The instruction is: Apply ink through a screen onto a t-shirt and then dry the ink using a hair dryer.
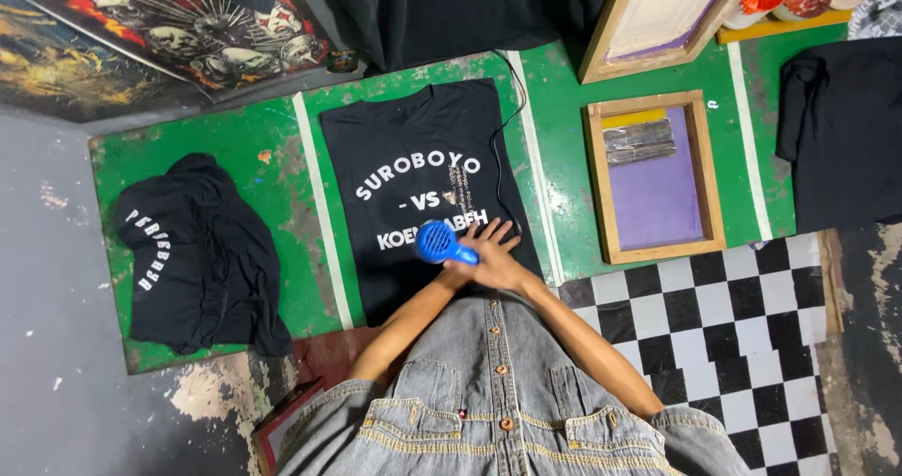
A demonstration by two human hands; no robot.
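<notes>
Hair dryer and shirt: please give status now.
Left hand grips blue hair dryer. Right hand flat on black shirt, beside white print. Dryer cord crosses shirt; nothing blocks.

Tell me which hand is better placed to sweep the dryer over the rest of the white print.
Left. The left hand already grips the blue dryer over the shirt, at the print's bottom line. The right hand lies flat beside it, fingers spread on the cloth.
</notes>
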